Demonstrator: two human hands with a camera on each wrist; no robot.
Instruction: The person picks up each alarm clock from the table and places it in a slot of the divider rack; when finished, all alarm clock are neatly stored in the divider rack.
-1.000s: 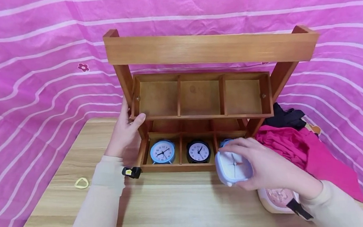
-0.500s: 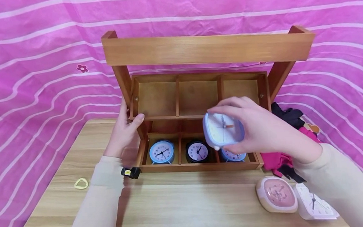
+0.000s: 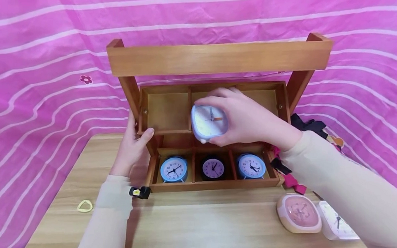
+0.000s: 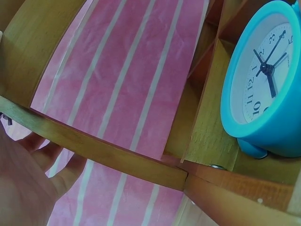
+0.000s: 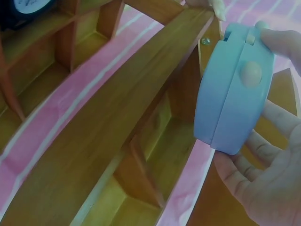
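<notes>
My right hand (image 3: 243, 117) pinches a pale blue alarm clock (image 3: 206, 121) between thumb and fingers, its white dial towards me. The clock is in front of the upper row of a two-tier wooden shelf (image 3: 221, 57), overlapping the divider between the left and middle compartments. In the right wrist view, the side of this clock (image 5: 230, 94) shows, with fingers round it. My left hand (image 3: 127, 148) grips the shelf's left side, thumb at the upper tray's front edge, fingers behind the wood. A blue clock (image 3: 174, 170), a black clock (image 3: 212, 168) and another blue clock (image 3: 251, 166) occupy the lower compartments.
On the table's right stand a pink alarm clock (image 3: 299, 213) and a white clock (image 3: 336, 222), the latter partly behind the right sleeve. Black cloth (image 3: 307, 126) lies beside the shelf. At left is a small yellow ring (image 3: 84, 205). A striped pink curtain (image 3: 190, 13) hangs behind.
My right hand has carried the pale blue clock up and to the left, from before the lower right compartment to the upper row. The left hand keeps its grip.
</notes>
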